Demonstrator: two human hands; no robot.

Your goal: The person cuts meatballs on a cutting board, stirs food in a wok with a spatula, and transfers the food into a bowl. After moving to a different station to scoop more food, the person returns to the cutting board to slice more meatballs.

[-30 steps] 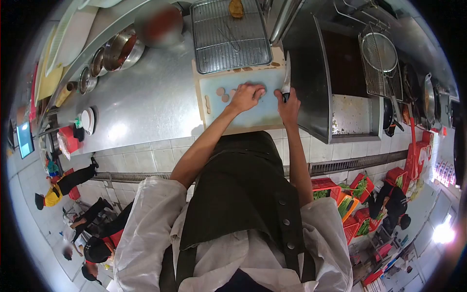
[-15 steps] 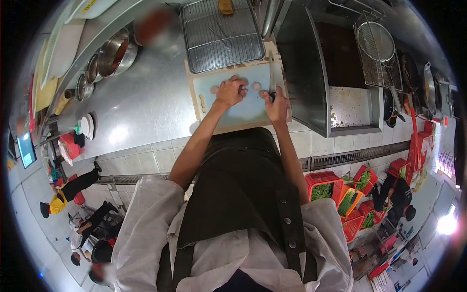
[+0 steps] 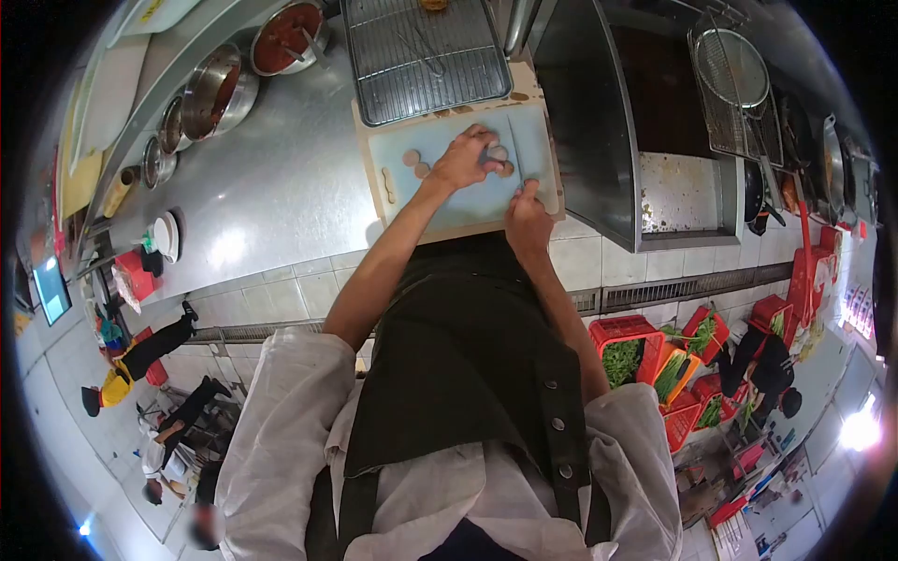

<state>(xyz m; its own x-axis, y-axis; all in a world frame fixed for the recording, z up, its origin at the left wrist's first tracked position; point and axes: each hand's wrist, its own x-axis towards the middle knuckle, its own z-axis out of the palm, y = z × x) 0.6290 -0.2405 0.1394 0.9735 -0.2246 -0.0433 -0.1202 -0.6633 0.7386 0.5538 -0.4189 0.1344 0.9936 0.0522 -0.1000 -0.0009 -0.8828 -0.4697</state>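
Observation:
My left hand [image 3: 465, 159] is over the cutting board [image 3: 449, 206], fingers bent and closed round small, pale, round pieces [image 3: 499, 152]; what kind of food they are, I cannot make out. Just to the right, a knife [image 3: 514, 140] points away from me, its blade close beside those pieces. My right hand [image 3: 529, 221] is wrapped round the knife's handle, which the fingers mostly hide. More pale round pieces [image 3: 412, 157] lie on the board left of my left hand, near the board's handle slot [image 3: 388, 186].
Beyond the board sits a wire rack on a tray [image 3: 426, 70] with tongs [image 3: 426, 51] on it. Metal bowls [image 3: 220, 93] and a bowl of red sauce [image 3: 290, 39] stand at the left. A steel unit [image 3: 594, 140] rises on the right. Other people work farther off.
My left hand has moved right, onto the round pieces near the blade. The knife and my right hand have shifted slightly towards me. Another round piece now shows at the left.

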